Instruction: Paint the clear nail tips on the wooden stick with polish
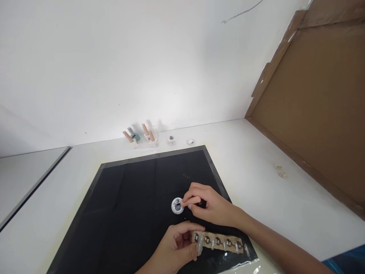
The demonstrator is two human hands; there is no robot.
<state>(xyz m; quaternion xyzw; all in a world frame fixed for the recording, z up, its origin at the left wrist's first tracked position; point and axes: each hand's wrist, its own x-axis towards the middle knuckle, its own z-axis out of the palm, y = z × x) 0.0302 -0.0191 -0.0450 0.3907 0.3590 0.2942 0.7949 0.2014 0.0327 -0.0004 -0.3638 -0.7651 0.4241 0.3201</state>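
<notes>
My right hand [207, 205] pinches a short peach-coloured stick [191, 201], like a bottle cap, with its tip over a small round white dish [177, 206]. The dish holds something silvery and stands on the black mat [137, 198]. Just below, my left hand [179, 245] grips the left end of a tan strip [224, 242] between thumb and fingers. Several dark shiny round pieces sit in a row on that strip, with clear pieces between them.
Several small bottles, some with peach caps [128, 136], stand behind the mat near the white wall. A small white lid [191, 142] lies to their right. Two small pale pieces [281, 171] lie by a large cardboard panel [316, 99].
</notes>
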